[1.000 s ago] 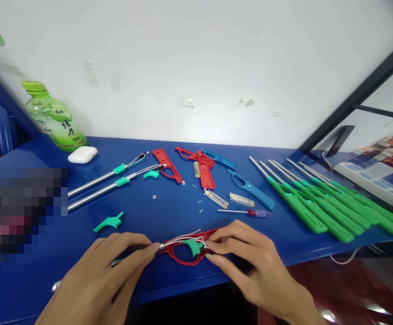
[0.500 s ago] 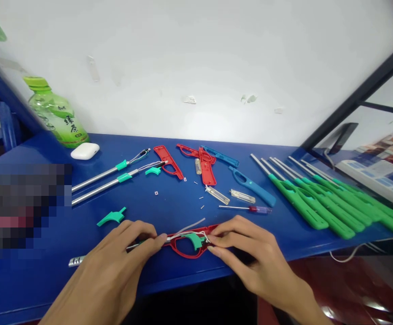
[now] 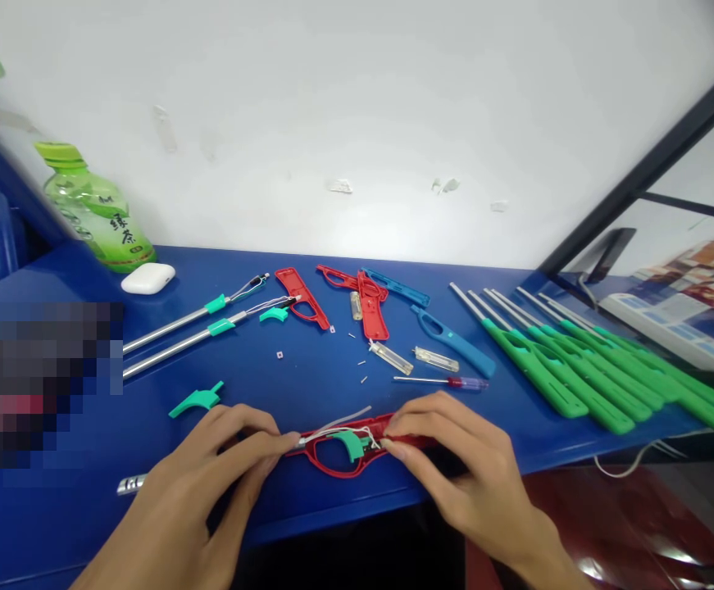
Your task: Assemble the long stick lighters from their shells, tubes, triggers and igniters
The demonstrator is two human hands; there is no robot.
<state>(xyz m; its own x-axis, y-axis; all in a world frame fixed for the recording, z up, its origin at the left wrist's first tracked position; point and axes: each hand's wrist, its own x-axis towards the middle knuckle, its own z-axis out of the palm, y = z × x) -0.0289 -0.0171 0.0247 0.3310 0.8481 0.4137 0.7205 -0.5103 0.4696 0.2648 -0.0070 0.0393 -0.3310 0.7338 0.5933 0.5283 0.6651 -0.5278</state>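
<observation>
An open red lighter shell [image 3: 336, 472] lies near the table's front edge. Inside its loop sits a green trigger [image 3: 347, 445], with white wires [image 3: 357, 429] running above it. My left hand [image 3: 209, 467] pinches the shell's left end, where a metal tube enters; most of the tube is hidden. Fingers of my right hand [image 3: 467, 459] close on the right part of the shell, beside the wire ends; thumb and index tips nearly meet there. A loose green trigger [image 3: 197, 400] lies beyond my left hand.
Two metal tubes [image 3: 175, 330] with green collars lie left. Red shell halves [image 3: 372, 307], a blue shell [image 3: 464, 348], clear tanks [image 3: 392, 358] and a screwdriver [image 3: 468, 383] lie behind my hands. Several green lighters [image 3: 578, 369] are right; a bottle [image 3: 102, 213] stands back left.
The view has shifted slightly. My right fingertips have moved a little away from the wires beside the green trigger, showing more of them. My left hand keeps its pinch.
</observation>
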